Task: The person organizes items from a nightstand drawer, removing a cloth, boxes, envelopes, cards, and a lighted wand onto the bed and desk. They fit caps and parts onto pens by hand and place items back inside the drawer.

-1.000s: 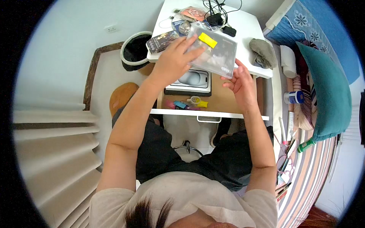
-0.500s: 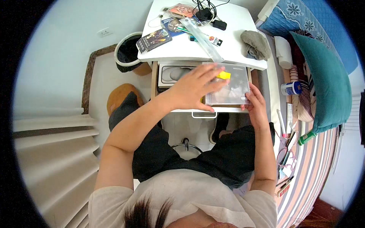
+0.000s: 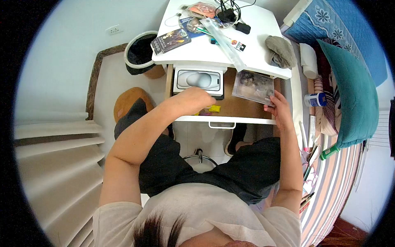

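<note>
My right hand point(image 3: 281, 108) grips the lower right corner of a flat clear plastic case point(image 3: 253, 86), which lies tilted in the right part of the open drawer point(image 3: 242, 108). Over the drawer's front left is my left hand point(image 3: 194, 100), its fingers curled downward and mostly hidden. Just beside those fingers a small yellow packet point(image 3: 214, 108) rests on the drawer floor; whether they touch it I cannot tell. Behind the left hand sits a white phone box point(image 3: 198, 80) with a picture of a phone on its lid.
On the white desk point(image 3: 257, 53) are a dark card box point(image 3: 170, 41), a long clear sleeve point(image 3: 224, 43), black cables point(image 3: 227, 14) and a grey cloth point(image 3: 279, 50). A lined bin point(image 3: 142, 53) stands left. At right is a bed with a teal cushion point(image 3: 349, 94).
My left hand has moved left and down from the clear case, where a yellow piece was, to the drawer's front left. The case has shifted right and tilted, uncovering the drawer floor and phone box.
</note>
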`<state>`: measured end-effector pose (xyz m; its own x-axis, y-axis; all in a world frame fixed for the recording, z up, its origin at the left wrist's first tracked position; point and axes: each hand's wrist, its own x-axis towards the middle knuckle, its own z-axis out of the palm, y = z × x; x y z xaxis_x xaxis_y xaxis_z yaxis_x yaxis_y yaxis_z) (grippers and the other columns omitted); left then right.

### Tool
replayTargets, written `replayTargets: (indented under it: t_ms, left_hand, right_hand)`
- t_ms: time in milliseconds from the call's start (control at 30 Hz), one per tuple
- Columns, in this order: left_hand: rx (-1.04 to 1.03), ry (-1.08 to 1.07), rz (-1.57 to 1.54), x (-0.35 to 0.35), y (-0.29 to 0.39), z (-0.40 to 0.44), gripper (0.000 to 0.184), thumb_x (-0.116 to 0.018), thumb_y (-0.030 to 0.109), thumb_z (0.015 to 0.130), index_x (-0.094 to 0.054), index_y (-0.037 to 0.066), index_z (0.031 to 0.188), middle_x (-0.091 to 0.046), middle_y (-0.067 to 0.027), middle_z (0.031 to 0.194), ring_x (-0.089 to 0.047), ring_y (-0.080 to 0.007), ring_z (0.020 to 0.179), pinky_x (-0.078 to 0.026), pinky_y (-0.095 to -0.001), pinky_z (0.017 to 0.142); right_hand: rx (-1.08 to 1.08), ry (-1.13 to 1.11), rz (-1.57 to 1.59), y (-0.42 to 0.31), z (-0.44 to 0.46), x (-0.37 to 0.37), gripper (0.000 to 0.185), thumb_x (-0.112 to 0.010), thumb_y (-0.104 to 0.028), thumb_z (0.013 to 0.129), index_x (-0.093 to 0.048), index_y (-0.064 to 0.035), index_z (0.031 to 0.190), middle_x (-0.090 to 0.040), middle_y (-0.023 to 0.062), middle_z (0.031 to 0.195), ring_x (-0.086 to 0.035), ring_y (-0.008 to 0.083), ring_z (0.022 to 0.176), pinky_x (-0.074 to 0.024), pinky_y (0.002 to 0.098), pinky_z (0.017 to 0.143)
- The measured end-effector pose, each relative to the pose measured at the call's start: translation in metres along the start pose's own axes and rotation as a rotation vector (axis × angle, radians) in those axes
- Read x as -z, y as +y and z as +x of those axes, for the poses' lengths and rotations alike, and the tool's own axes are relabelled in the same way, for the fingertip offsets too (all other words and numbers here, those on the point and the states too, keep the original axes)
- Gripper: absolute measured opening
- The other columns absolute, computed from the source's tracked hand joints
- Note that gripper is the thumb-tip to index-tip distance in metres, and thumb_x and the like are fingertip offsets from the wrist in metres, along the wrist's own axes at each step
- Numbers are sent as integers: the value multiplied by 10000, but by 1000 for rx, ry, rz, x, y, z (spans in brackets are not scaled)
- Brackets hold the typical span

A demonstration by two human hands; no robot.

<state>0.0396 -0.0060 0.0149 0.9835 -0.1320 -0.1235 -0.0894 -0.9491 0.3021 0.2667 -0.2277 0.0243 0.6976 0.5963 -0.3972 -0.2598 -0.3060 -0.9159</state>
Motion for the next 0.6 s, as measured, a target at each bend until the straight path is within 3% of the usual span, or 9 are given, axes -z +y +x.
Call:
replayTargets:
  t_ms: [133, 267, 467, 533, 600]
  left_hand:
    - [84, -190, 77, -14, -4, -5, 299, -531, 64, 794, -629, 90, 1076, -650, -134, 766, -643, -321, 721, -511, -408, 638]
    - [97, -160, 8, 1, -3, -6, 263, -525, 106, 831, -634, 94, 1070, -653, -144, 791, -640, -326, 748, -500, -429, 660]
    - [134, -120, -78, 2, -7, -3, 247, -547, 162, 853, -620, 94, 1079, -657, -154, 826, -636, -329, 798, -489, -446, 699]
    - [139, -85, -131, 0, -11, -6, 248, -556, 174, 851, -616, 93, 1078, -658, -157, 845, -635, -328, 809, -490, -440, 701]
    - [165, -108, -127, 3, -9, -6, 256, -558, 184, 853, -611, 95, 1087, -658, -162, 860, -635, -328, 816, -491, -437, 704]
  right_hand:
    - [-13, 21, -68, 11, 28, -3, 484, -477, -96, 929, -317, 44, 1364, -569, 125, 1043, -613, 177, 768, -564, 256, 653]
    - [-39, 55, -13, 19, 71, -15, 494, -441, -36, 908, -299, 20, 1378, -535, 182, 1140, -613, 217, 749, -579, 292, 635]
    - [-33, 41, -89, 49, 141, -17, 374, -485, -89, 937, -409, -26, 1298, -537, 113, 1038, -580, 202, 828, -583, 324, 668]
    - [97, -4, -416, 86, 187, 0, 366, -525, -131, 918, -448, -23, 1260, -542, 143, 1066, -596, 246, 812, -577, 352, 677]
    - [324, 87, -832, 94, 191, 1, 376, -570, -174, 888, -484, -18, 1218, -551, 182, 1081, -609, 299, 801, -564, 382, 695]
